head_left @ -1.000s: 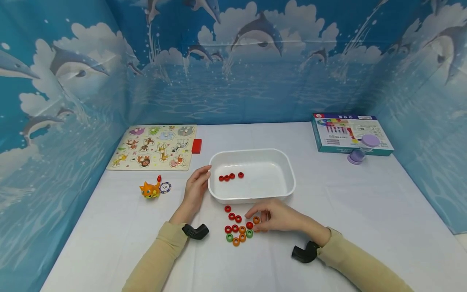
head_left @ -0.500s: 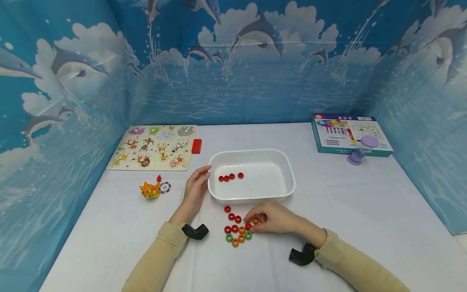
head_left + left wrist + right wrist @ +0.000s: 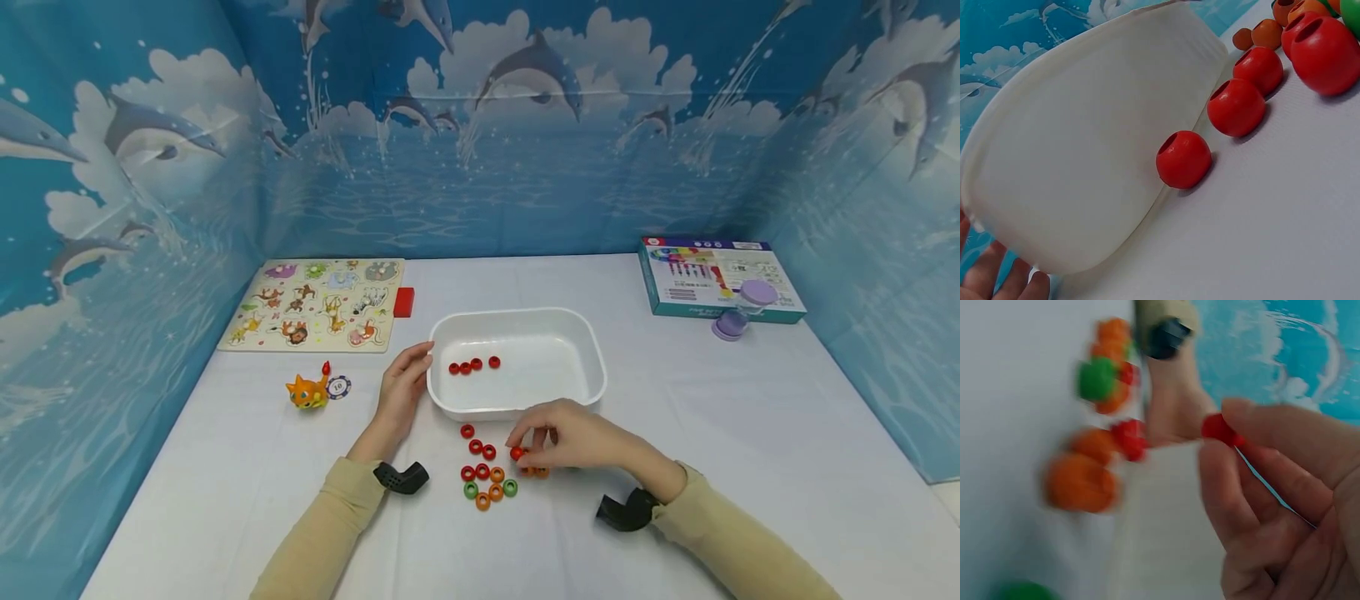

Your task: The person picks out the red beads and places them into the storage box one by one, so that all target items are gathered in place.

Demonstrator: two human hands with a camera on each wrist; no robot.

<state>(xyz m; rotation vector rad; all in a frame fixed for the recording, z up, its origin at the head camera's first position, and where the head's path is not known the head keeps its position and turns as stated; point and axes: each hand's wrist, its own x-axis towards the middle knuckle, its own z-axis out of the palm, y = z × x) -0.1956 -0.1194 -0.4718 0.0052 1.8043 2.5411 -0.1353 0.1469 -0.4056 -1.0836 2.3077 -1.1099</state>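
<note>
In the head view my right hand (image 3: pixel 576 435) pinches a red bead (image 3: pixel 516 453) between thumb and index finger, just above the table in front of the white tray (image 3: pixel 551 367). The right wrist view, blurred, shows this red bead (image 3: pixel 1217 429) at the fingertips. My left hand (image 3: pixel 401 390) rests with extended fingers against the tray's left end. Several red beads (image 3: pixel 476 364) lie inside the tray. In front of it, red beads (image 3: pixel 482 471), orange beads (image 3: pixel 483 501) and green beads (image 3: pixel 510 487) lie loose. Some orange beads are partly hidden under my right hand.
At the back left lies an animal puzzle board (image 3: pixel 322 304) by a red block (image 3: pixel 403 302). An orange cat-like figurine (image 3: pixel 307 392) and a poker chip (image 3: pixel 339 387) sit left of my left hand. A flat box (image 3: pixel 720 279) and a purple-ended object (image 3: pixel 731 323) stand back right.
My right hand has picked a red bead from the group and lifted it slightly toward the tray. More orange beads show beneath the hand. My left hand stays at the tray.
</note>
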